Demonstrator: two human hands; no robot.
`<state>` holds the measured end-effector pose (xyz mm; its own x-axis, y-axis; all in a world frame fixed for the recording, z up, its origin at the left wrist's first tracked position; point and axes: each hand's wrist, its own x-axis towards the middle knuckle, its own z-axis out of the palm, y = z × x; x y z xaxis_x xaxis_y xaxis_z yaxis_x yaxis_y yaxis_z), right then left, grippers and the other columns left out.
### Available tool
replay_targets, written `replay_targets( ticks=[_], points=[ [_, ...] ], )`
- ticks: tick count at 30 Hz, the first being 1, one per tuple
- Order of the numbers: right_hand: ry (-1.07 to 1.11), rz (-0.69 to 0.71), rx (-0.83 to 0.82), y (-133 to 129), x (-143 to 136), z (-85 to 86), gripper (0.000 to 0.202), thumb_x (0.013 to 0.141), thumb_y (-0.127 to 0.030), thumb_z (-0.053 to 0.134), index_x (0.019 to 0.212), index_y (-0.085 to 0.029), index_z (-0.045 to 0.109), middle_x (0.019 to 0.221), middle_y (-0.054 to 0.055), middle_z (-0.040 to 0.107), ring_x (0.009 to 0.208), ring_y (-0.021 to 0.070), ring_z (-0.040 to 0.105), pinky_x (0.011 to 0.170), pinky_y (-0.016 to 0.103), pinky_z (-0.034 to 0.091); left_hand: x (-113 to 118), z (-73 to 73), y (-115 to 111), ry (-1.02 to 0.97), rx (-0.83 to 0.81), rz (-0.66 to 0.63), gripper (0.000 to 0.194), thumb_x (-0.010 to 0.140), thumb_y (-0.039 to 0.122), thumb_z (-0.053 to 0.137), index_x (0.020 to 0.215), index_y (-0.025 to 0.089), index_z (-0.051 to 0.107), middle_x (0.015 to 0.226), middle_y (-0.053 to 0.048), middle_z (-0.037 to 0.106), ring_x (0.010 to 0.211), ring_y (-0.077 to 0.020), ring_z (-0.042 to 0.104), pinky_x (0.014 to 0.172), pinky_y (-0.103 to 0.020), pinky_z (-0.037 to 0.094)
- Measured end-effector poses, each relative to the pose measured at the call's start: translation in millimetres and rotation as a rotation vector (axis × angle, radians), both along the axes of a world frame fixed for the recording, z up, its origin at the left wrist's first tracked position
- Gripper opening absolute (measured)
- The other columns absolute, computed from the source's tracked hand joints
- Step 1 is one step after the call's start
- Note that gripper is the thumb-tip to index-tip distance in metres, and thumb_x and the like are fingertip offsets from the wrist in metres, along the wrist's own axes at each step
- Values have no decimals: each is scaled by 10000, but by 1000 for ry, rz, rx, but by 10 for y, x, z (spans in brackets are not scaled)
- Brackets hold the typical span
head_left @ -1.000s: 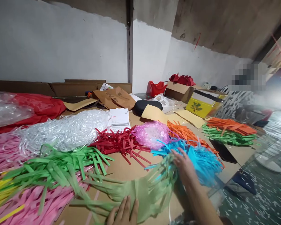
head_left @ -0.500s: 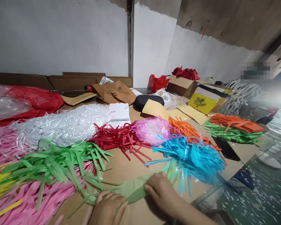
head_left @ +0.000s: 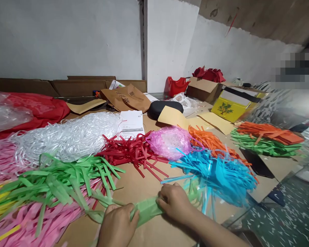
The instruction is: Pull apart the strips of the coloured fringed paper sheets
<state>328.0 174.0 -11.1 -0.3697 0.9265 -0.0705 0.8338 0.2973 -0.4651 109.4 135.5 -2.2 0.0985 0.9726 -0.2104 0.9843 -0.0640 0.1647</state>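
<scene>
A folded piece of green fringed paper (head_left: pixel 146 210) lies on the brown table near the front edge, rolled into a narrow bundle. My left hand (head_left: pixel 117 224) grips its left end, with green fringe strips trailing out to the left. My right hand (head_left: pixel 173 202) is closed over its right end, where more green fringe sticks out toward the blue fringe pile (head_left: pixel 218 173).
Piles of cut paper fringe cover the table: green (head_left: pixel 56 178), pink (head_left: pixel 28 219), red (head_left: pixel 130 152), orange (head_left: pixel 208 139), plus white plastic strips (head_left: pixel 64 137) and a pink plastic bundle (head_left: pixel 170 140). Cardboard boxes (head_left: pixel 203 90), a yellow box (head_left: pixel 228 109) and paper bags stand at the back. A person sits at far right.
The wide green sheet was folded into a narrow bundle. My right hand came back from the blue pile onto the bundle's right end, and my left hand closed on its left end.
</scene>
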Motion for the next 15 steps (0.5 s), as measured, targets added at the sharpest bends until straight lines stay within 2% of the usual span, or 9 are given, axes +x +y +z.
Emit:
replay_targets(
  ticks=[8, 11, 13, 15],
  points=[
    [38, -11, -14, 31, -3, -34, 98, 826, -207, 650, 730, -190, 663, 805, 14, 710, 750, 163, 607, 733, 319, 302, -48, -45, 20, 2, -26, -10, 350, 980, 337, 421, 893, 224, 741, 830, -73, 785, 879, -338, 688, 844, -449, 477],
    [49, -31, -22, 51, -4, -38, 81, 832, -218, 670, 755, -195, 663, 807, 8, 704, 744, 168, 605, 735, 313, 328, -69, -90, 12, -15, 5, -3, 278, 968, 315, 457, 960, 223, 719, 889, -61, 781, 902, -308, 688, 877, -454, 456],
    [64, -63, -12, 39, 18, -6, 32, 830, -210, 689, 839, -192, 664, 852, 17, 705, 765, 178, 608, 727, 308, 354, -63, -134, 9, -64, 183, -37, 225, 938, 299, 510, 1042, 246, 702, 1047, -57, 759, 1035, -290, 662, 978, -480, 399],
    [97, -11, 60, -4, 73, 54, 140, 834, -213, 710, 963, -190, 660, 987, 45, 708, 882, 205, 622, 781, 326, 391, -43, -177, 4, -146, 437, -131, 227, 906, 209, 509, 961, 296, 711, 1039, -13, 736, 1068, -257, 625, 1055, -483, 315]
  ],
)
